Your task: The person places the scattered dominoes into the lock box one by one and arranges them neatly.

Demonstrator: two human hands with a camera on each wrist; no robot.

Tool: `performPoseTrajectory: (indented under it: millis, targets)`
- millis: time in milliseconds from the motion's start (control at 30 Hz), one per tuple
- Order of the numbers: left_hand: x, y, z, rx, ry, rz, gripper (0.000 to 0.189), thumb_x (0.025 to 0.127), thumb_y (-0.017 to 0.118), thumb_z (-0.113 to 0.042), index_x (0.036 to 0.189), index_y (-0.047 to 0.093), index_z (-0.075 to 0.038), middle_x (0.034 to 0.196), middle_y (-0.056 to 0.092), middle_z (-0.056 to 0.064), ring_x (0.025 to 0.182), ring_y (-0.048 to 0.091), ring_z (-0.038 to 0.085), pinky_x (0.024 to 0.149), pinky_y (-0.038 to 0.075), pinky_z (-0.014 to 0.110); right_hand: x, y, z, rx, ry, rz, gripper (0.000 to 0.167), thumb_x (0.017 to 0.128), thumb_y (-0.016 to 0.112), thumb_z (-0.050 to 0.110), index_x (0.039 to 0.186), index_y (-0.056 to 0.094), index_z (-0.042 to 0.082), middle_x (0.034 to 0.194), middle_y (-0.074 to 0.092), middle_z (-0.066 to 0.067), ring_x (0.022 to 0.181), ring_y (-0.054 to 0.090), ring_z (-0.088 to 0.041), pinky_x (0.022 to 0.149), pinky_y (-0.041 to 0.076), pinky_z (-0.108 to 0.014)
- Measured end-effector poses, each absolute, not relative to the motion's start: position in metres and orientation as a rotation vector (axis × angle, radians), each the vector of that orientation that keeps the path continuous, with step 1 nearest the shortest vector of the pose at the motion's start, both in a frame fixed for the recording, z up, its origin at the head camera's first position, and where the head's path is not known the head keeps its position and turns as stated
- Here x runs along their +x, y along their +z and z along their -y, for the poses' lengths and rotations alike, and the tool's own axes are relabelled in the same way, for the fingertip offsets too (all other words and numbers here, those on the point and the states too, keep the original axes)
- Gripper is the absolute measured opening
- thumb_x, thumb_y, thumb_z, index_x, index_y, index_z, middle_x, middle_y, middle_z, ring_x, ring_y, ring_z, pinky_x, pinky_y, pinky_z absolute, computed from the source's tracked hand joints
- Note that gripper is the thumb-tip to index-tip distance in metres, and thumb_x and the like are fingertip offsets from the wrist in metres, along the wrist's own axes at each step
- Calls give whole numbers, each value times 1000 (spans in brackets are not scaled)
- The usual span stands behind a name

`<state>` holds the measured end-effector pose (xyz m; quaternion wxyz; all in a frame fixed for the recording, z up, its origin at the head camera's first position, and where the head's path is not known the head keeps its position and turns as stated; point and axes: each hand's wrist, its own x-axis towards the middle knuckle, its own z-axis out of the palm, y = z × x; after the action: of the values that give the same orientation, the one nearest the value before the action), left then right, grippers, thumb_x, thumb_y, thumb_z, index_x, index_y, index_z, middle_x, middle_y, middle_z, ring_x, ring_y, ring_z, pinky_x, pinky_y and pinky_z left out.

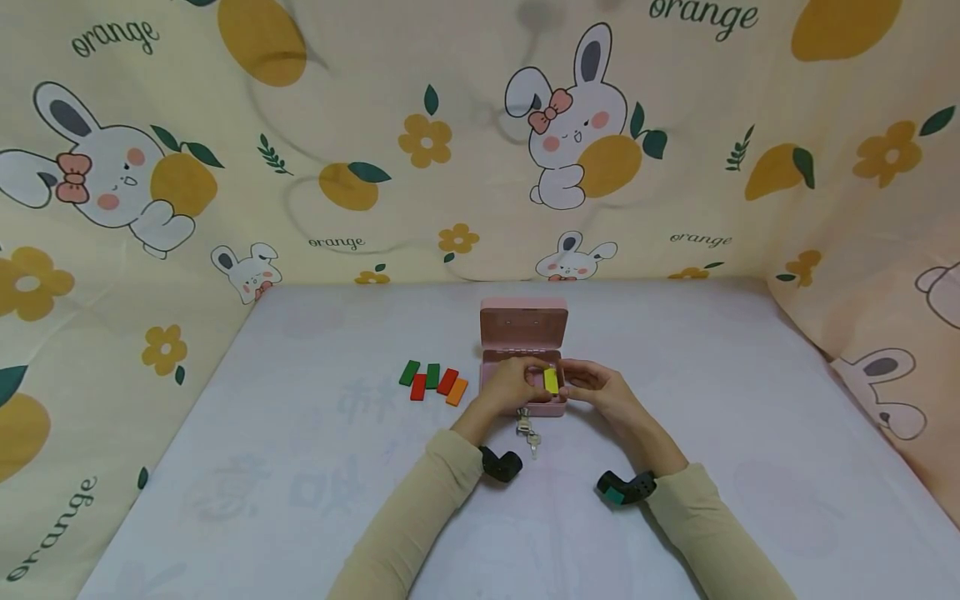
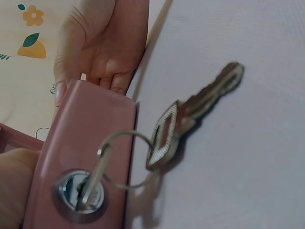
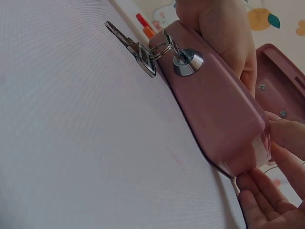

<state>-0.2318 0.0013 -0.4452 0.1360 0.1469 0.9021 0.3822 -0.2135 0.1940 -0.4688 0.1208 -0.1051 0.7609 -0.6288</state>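
A pink metal box (image 1: 555, 410) stands on the table with its lid (image 1: 523, 325) raised. My left hand (image 1: 510, 385) reaches over the front rim into the box, pinching a yellow block (image 1: 551, 381) between thumb and fingertips near the right inner wall. At the right end, my right hand (image 1: 611, 396) grips the box; the right wrist view has its fingers (image 3: 286, 133) at the rim and others low by the base. A key sits in the round lock (image 3: 188, 62) on the front, with a second key (image 2: 164, 138) hanging from its ring. The left fingertips are hidden in both wrist views.
Left of the box lie several small flat blocks: green ones (image 1: 409, 372), red ones (image 1: 418, 387) and an orange one (image 1: 457, 392). A printed cloth (image 1: 465, 200) with rabbits and oranges hangs behind the white table (image 1: 300, 517) and along its sides.
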Motion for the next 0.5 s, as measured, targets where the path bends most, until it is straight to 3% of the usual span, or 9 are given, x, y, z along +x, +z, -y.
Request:
performPoseTrajectory:
  millis: [100,200,367,500]
  targets:
    - [-232,-446,-2,414,1085,-2627,50,80,78,-24,127,63,-14,131,63,7,109,57,21,98,47,37,-214,-469,-194,-304,-1839,-2218,54,90,65,7,138,45,-7,142,45,-31,104,57,10,90,44,-6]
    - [-232,-447,-3,402,1068,-2640,50,80,78,-25,127,63,-14,132,63,7,114,57,22,101,47,38,-214,-469,-194,-302,-1842,-2210,55,89,66,8,138,44,-7,143,44,-30,104,57,10,90,44,-6]
    - [-234,-448,-4,401,1071,-2654,52,78,80,-26,126,64,-15,128,65,6,101,56,18,88,47,29,-214,-469,-195,-318,-1841,-2208,55,90,66,10,138,44,-6,143,44,-31,106,56,10,90,43,-6]
    - [-234,-448,-4,400,1071,-2648,53,78,80,-27,127,64,-14,117,68,7,87,50,16,72,39,23,-214,-470,-196,-320,-1845,-2202,55,90,65,9,138,44,-7,143,44,-31,106,56,9,90,44,-7]
